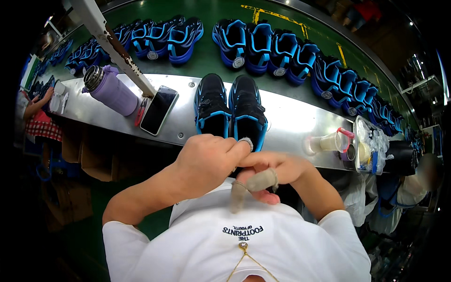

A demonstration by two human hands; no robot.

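Nearest the camera, against the white shirt (263, 244), both hands meet just in front of the chest; the left hand (206, 162) is curled closed, its forefinger wearing a pale fingertip cover (245, 142), and it seems to pinch something small and dark between itself and the right hand, though what that is cannot be told; the right hand (277, 171) is also curled, with a worn beige finger cot (263, 180) on one finger and a loose strip of the same stuff hanging below it. Judging from this, the step in hand is fingertip work on a small piece held at the near edge of the worktop (291, 123); the next move probably calls for a firm pinch and a short reach forward.

Just beyond the knuckles, on the steel worktop, stands a pair of black shoes with blue trim (230, 110), side by side, heels towards the person and almost touching the left hand. Left of the pair lie a dark phone (159, 109), a red pen (142, 111) and a lilac bottle (110, 89) on its side. Right of the pair stand a clear plastic cup (329, 141) and a tray of small bagged items (371, 145).

Farther off, on the green belt (206, 56), rows of blue and black shoes (263, 47) run from left to right; another person's arm (35, 105) shows at the far left.
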